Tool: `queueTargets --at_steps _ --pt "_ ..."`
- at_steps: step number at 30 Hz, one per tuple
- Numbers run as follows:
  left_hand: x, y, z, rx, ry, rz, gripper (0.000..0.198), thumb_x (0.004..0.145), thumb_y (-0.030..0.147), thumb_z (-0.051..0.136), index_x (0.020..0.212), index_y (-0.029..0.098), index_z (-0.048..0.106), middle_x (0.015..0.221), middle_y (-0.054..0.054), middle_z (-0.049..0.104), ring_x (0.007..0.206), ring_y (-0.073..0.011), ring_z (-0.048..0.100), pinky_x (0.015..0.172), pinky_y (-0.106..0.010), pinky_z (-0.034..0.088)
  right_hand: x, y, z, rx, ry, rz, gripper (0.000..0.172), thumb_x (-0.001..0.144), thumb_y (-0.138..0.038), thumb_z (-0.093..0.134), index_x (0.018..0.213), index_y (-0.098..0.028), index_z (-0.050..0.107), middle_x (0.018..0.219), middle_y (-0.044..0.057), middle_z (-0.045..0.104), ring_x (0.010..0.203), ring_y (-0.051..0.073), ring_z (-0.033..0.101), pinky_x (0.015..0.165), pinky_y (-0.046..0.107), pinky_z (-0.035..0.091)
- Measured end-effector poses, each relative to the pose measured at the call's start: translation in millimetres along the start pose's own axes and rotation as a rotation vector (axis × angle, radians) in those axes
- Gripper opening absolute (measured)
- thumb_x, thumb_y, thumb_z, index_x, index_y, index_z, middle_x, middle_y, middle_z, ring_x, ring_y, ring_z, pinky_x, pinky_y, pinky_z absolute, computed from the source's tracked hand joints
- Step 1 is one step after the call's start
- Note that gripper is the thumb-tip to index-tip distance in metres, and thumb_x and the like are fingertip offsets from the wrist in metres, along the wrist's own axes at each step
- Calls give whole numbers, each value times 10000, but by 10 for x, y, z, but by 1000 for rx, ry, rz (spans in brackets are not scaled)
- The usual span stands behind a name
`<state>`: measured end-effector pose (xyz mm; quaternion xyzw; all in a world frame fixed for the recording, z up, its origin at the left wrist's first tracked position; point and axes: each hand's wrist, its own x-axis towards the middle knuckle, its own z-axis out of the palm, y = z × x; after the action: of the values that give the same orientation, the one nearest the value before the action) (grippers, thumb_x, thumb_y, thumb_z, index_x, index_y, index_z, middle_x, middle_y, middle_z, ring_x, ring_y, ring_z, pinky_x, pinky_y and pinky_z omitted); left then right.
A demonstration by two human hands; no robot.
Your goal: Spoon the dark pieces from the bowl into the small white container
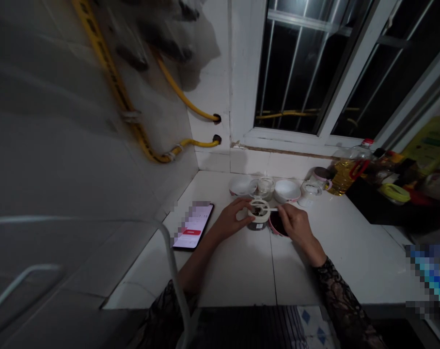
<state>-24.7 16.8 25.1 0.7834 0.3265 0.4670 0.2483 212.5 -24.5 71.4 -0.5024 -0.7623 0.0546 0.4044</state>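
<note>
The clear, cream-rimmed jar (258, 225) stands open on the tiled counter (238, 271), left hand (234, 218) curled around its rim; the right hand (296, 225) grips a white spoon (273, 209), seemingly mid-scoop, not yet lifted clear, beside a dark-filled bowl (277, 232).

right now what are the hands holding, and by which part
The right hand grips a white utensil, likely a spoon, by its handle end; the left hand holds a small jar around its rim.
</note>
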Motion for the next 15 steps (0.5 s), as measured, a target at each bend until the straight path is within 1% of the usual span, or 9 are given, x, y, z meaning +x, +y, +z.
queueTargets --at_steps 2,4,6,8,9,12,15 --pt "-1 3 2 2 1 -1 174 841 338 715 940 206 659 1240 -114 673 1177 -261 642 1021 -421 506 -18 -22 10 -118 -59 -129 472 1017 -490 332 717 -211 566 687 61 631 620 157 551 602 267 377" --pt "-1 13 -2 4 -1 -6 168 841 334 716 936 209 660 1244 -109 672 1178 -258 642 1026 -421 504 -21 3 -31 -137 -54 -157 465 1030 -461 322 729 -210 572 684 55 626 615 154 550 600 264 376" --pt "-1 24 -10 4 -4 -12 166 836 325 721 941 211 659 1244 -108 672 1178 -257 642 1026 -423 504 -12 72 -119 -87 2 -94 477 1027 -478 331 678 -217 523 620 21 566 579 142 512 575 257 362" --pt "-1 34 -20 2 -10 -15 164 834 315 723 941 210 656 1247 -109 671 1179 -257 641 1025 -426 504 0 169 -232 -13 45 20 500 1010 -525 351 626 -224 457 567 -10 489 553 130 463 546 251 339" --pt "0 38 -24 0 -14 -15 160 835 311 721 939 209 655 1251 -109 670 1181 -256 640 1027 -426 503 5 222 -286 15 44 76 510 994 -554 365 610 -225 437 552 -19 460 544 127 442 536 250 327" --pt "-1 42 -26 1 -16 -12 152 840 312 715 932 208 651 1258 -107 666 1184 -253 638 1027 -425 504 16 357 -396 18 -16 208 530 938 -609 393 569 -229 412 522 -23 421 529 127 409 518 257 297" --pt "-4 35 -16 10 -10 -11 157 841 325 714 929 211 653 1252 -107 668 1178 -254 640 1023 -426 508 16 423 -393 -30 -138 268 512 892 -610 410 553 -228 442 507 -9 447 519 137 409 513 266 284"
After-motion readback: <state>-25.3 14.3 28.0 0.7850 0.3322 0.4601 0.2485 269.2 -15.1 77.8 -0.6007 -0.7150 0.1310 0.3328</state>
